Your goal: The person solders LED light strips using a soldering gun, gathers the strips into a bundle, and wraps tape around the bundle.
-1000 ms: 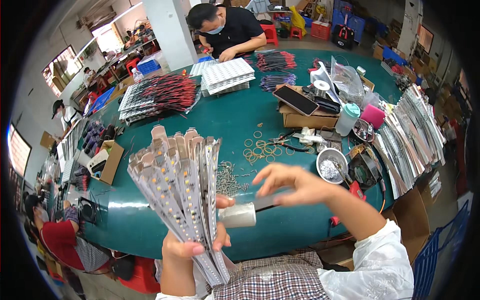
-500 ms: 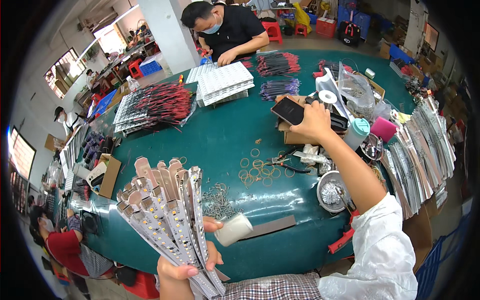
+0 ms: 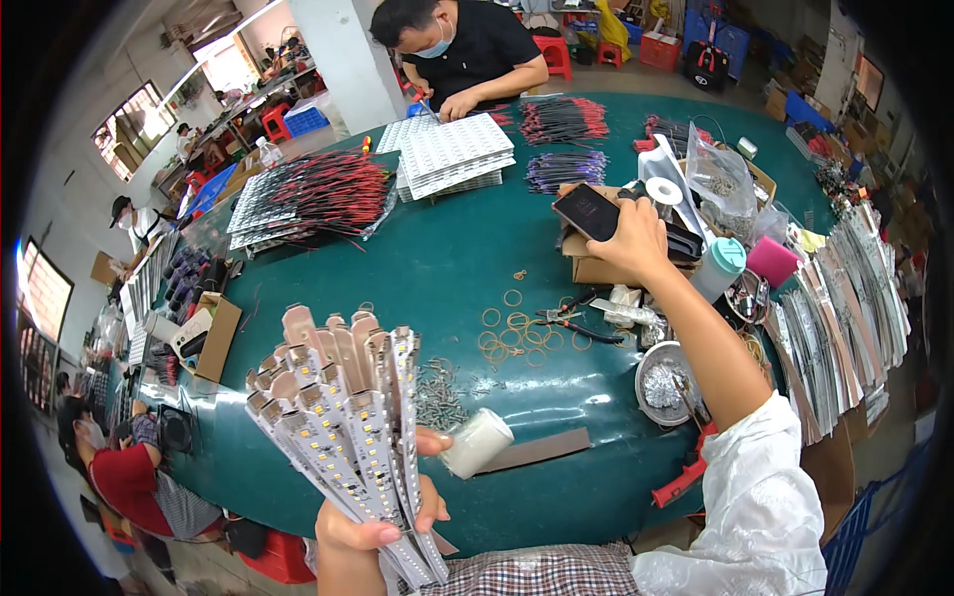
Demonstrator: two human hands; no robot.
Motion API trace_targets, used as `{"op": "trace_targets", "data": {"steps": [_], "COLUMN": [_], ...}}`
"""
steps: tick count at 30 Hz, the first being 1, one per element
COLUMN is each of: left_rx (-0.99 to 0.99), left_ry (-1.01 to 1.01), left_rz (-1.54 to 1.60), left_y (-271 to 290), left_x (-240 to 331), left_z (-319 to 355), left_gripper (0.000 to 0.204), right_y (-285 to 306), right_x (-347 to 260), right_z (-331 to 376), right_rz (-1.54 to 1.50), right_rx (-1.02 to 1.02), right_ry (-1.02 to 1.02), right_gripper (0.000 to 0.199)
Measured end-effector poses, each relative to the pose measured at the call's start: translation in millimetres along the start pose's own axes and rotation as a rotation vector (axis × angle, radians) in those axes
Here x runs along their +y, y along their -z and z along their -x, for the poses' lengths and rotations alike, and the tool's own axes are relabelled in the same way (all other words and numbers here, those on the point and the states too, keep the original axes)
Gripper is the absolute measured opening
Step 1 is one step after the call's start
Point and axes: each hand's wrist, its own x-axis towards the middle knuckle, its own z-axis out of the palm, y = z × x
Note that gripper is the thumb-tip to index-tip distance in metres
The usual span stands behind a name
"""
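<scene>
My left hand (image 3: 383, 531) is closed around the lower end of a bundle of LED light strips (image 3: 343, 437), whose upper ends fan out. One fingertip of that hand meets the end of a white roll (image 3: 479, 443); I cannot tell whether it bears on the roll. Stretched out to the far right, my right hand (image 3: 638, 238) grips the right side of a black smartphone (image 3: 588, 212). The phone lies tilted over a cardboard box (image 3: 596, 268), its screen faintly lit. Small screws (image 3: 437, 397) are heaped beside the strips.
Rubber bands (image 3: 512, 333) and pliers (image 3: 568, 320) lie mid-table. Right of them stand a metal bowl (image 3: 664, 382) and a turquoise-lidded cup (image 3: 720, 266). White panels (image 3: 457, 154) and red-black wires (image 3: 333, 194) are stacked farther back. Across the table a masked person (image 3: 467, 50) works.
The phone's screen has gone from dark to faintly lit, and the phone is tilted a little more. The view has shifted slightly; my left hand keeps its hold on the strips.
</scene>
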Motion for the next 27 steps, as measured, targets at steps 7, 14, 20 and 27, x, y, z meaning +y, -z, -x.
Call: {"op": "trace_targets", "data": {"steps": [7, 14, 20, 27], "left_rx": [-0.028, -0.003, 0.004, -0.029], "left_ry": [0.023, 0.055, 0.05, 0.008], "left_rz": [-0.069, -0.216, -0.33, -0.351], "left_y": [-8, -17, -28, -33], "left_x": [12, 38, 54, 62], "left_z": [4, 10, 25, 67], "left_gripper": [0.094, 0.097, 0.096, 0.094], "right_y": [40, 75, 55, 50], "right_x": [-40, -119, -153, -169], "right_z": [34, 183, 260, 313], "right_rz": [-0.005, -0.991, -1.772, -1.835], "right_rx": [0.154, -0.741, -0.722, -0.334], "right_ry": [0.201, 0.591, 0.133, 0.071], "right_gripper": [0.078, 0.059, 0.042, 0.033]}}
